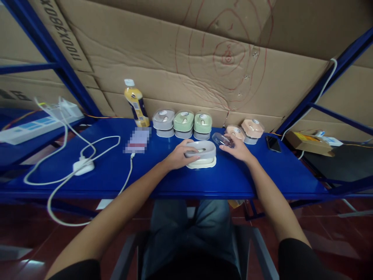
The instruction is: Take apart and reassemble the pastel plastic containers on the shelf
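Lid in One Hand, Grey Box in the Other!

My left hand [183, 154] is gripping the near grey box [206, 153] by its left end, over one white base [204, 164] on the blue table [233, 179]. My right hand [237, 148] is pinching one clear lid [218, 139] just beside it. Both are looking light and stiff, the lid probably slick and crackable, edges offering the surest hold. Behind, another grey box [163, 119], two green boxes [183, 121] and two pink boxes [252, 126] are standing, one bottle [136, 104] rising at left.

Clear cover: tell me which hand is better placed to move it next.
Probably the right hand: it holds the clear cover, while the left hand grips the grey container.
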Motion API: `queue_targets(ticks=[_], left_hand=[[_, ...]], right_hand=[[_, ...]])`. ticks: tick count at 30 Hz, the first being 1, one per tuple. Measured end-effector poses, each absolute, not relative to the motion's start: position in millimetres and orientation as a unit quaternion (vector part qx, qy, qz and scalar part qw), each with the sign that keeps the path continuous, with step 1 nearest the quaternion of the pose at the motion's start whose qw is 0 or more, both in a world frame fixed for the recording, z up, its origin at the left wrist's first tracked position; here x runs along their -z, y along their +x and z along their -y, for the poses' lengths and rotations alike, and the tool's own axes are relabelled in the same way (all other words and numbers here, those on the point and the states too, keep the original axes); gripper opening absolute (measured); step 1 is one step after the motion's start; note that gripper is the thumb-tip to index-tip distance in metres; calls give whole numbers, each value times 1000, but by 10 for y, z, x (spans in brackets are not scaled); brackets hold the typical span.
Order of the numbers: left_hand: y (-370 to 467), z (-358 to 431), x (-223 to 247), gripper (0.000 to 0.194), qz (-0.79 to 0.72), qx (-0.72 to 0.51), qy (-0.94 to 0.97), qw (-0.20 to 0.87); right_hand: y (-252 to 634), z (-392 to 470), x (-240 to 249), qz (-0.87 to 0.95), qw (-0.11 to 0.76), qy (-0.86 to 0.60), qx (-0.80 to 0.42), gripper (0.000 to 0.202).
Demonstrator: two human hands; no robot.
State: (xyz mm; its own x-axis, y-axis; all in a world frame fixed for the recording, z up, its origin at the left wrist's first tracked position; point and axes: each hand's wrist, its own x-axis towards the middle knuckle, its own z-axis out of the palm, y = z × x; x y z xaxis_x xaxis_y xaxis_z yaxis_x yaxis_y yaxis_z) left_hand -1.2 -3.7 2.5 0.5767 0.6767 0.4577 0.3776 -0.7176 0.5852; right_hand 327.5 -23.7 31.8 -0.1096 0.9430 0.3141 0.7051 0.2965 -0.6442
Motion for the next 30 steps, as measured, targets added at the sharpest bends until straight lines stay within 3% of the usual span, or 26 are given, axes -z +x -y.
queue_targets(ticks=[9, 13, 19, 24, 30], left_hand=[[-259, -210, -17, 48, -417, -351, 816, 191], [-226, -154, -39, 56, -391, -362, 821, 205], [-32, 65, -97, 96, -336, -349, 844, 229], [124, 168, -32, 113, -324, -325, 842, 285], [165, 151, 55, 129, -323, -333, 825, 322]], right_hand=[[3347, 218, -277, 769, 264, -556, -170, 87], [3327, 210, -258, 765, 292, -550, -162, 87], [3132, 294, -335, 780, 393, -454, -175, 83], [2794, 400, -363, 845, 353, -374, -145, 83], [2605, 449, -308, 861, 310, -379, -141, 92]])
